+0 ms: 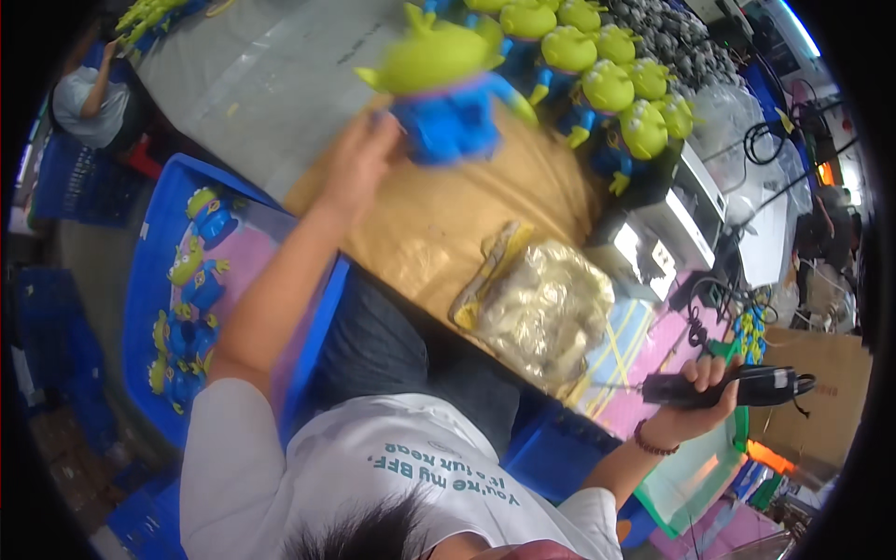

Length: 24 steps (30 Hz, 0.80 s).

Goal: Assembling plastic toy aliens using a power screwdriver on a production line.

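Note:
My left hand [366, 149] reaches over the table, fingers closed at the side of a toy alien figure [453, 121]. This figure has a green head and a blue body, tilts over the brown covering, and is smeared by motion. Out to the right, my right hand [700, 409] is wrapped round a black electric screwdriver [747, 385]; its thin metal bit points left. Between my hands, near the table's front edge, lies a pad wrapped in crumpled clear plastic [541, 308].
Several like figures [597, 84] stand at the back right, beside a heap of grey parts [677, 42]. A blue bin [154, 219] with figures sits at my left. White boxes [677, 210], cables [775, 140] and a green tray [667, 499] are on the right. Another person [93, 98] sits far left.

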Each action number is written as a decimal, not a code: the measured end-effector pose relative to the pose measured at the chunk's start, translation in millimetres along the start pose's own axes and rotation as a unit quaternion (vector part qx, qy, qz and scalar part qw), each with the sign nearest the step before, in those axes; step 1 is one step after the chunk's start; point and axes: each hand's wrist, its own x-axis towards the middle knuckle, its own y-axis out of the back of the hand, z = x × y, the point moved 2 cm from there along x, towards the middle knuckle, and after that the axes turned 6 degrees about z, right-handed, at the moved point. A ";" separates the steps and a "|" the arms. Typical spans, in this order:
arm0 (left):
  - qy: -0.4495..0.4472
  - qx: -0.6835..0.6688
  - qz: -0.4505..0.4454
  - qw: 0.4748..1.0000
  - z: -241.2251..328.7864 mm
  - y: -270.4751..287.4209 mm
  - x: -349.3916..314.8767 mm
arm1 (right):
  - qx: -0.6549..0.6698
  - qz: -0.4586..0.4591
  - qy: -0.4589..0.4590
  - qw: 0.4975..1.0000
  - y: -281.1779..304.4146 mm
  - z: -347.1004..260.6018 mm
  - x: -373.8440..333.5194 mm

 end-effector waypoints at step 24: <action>-0.242 0.592 0.161 0.751 -26.8 102.7 227.9 | -0.043 0.109 -0.114 0.987 35.8 49.8 19.6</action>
